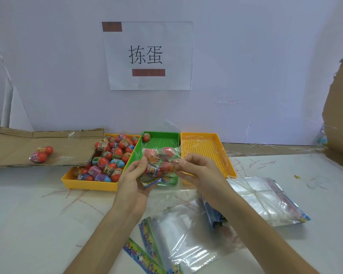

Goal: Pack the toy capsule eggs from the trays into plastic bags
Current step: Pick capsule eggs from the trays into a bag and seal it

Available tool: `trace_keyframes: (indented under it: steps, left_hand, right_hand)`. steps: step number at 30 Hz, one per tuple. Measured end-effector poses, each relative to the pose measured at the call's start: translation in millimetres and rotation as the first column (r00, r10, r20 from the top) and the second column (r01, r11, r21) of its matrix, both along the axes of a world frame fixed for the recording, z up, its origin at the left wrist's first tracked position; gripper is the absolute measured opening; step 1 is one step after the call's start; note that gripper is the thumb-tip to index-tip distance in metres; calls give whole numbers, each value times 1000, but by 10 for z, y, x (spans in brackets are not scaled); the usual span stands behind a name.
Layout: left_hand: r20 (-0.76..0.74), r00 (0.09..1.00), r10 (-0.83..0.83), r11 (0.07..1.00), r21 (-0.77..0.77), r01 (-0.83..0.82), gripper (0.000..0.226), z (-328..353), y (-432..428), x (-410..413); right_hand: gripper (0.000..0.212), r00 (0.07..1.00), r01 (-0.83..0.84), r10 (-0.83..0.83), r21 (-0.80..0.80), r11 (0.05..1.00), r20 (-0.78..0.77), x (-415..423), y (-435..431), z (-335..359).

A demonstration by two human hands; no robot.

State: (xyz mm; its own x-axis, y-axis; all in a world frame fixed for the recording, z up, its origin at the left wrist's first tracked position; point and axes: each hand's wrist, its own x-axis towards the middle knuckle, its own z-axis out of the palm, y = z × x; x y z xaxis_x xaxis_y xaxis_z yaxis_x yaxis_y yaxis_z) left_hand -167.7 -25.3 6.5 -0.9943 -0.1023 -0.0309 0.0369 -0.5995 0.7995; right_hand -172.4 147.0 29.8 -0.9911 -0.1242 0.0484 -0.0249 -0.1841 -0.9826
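Between both hands hangs a plastic bag (160,165) full of capsule eggs (167,151), just over the green tray (162,142). The left hand (136,175) grips its bottom, the right hand (194,169) pinches the top edge. Way more loose eggs (111,157) sit in the yellow tray (87,184) left of the left hand, with spare bags (186,230) under the right wrist.

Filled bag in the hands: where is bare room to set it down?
Bare tabletop lies left of the left hand, before the egg-filled yellow tray. The right yellow tray holds only plastic scraps. Crowded: empty bags below the right hand and filled bag.
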Motion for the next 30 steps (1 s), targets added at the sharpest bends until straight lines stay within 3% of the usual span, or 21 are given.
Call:
trace_keyframes:
  steps: [4,7,14,19,27,30]
  left_hand:
    - [8,1000,-19,999,31,19,14,-11,5,-2]
    - [1,1000,-29,999,46,29,28,13,6,18]
    - [33,998,-62,991,118,58,43,62,5,57]
    - [25,994,-105,989,109,102,28,53,10,59]
    - [41,991,-131,978,167,122,28,53,26,72]
    - [7,986,-168,970,182,164,31,56,14,82]
  right_hand:
    - [22,1000,-14,14,11,1000,-10,2,-11,-7]
    - [32,999,-29,30,52,998,-15,9,-31,-16]
    - [28,998,-54,55,48,997,-8,-3,-20,-14]
    - [24,998,-30,26,60,998,59,-18,-21,-37]
    - [12,970,-63,117,-243,968,214,-12,-1,-19]
    - [35,942,-147,246,-381,913,227,-11,44,-5]
